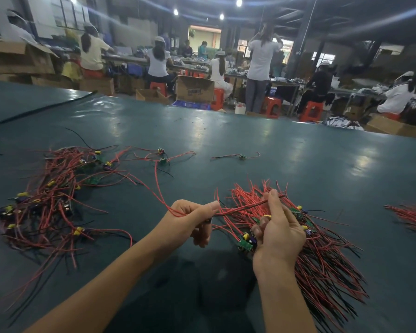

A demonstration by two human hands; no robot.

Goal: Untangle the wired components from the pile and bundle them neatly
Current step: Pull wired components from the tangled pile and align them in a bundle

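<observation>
At table [250, 140] centre, left hand [190, 219] pinches a red wire pair [240, 208], right hand [280, 230] pinches its other end, tangled pile [48, 195] at nine o'clock, bundle [322, 255] at four o'clock.

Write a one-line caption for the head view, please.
Left hand and right hand pinch a red wire; tangled pile left, bundle right.

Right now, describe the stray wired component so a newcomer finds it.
On the dark green tabletop, look past the combed bundle of red wires by the right hand. A small green board with red leads lies alone, touching no other wires.
</observation>
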